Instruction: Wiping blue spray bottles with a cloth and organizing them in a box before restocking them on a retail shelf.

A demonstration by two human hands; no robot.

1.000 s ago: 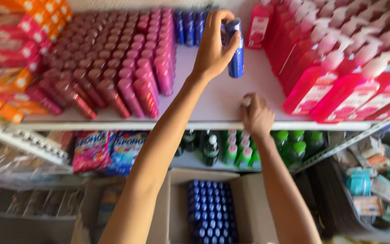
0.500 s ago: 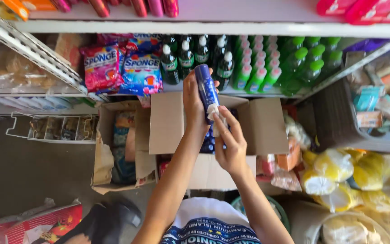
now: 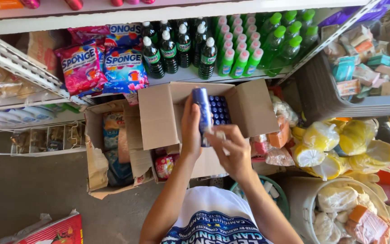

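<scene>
My left hand (image 3: 190, 131) is wrapped around a slim dark blue bottle (image 3: 202, 110) and holds it upright over an open cardboard box (image 3: 159, 113). My right hand (image 3: 231, 151) sits just right of it, fingers curled against the bottle's lower end with something pale between the fingertips. Inside the box, several more blue bottles (image 3: 220, 110) stand packed together, seen from their caps. Both forearms reach up from the bottom of the view.
The shelf (image 3: 177, 74) behind the box carries dark bottles (image 3: 177, 49), green bottles (image 3: 249, 45) and pink and blue detergent packets (image 3: 100, 63). A second open box (image 3: 100, 167) stands at the left. Yellow bagged goods (image 3: 335, 149) and a bucket of bags (image 3: 339, 208) crowd the right.
A second ago my left hand held a blue bottle up at the top shelf. The view has since dropped to the box, where both hands now meet on a blue bottle.
</scene>
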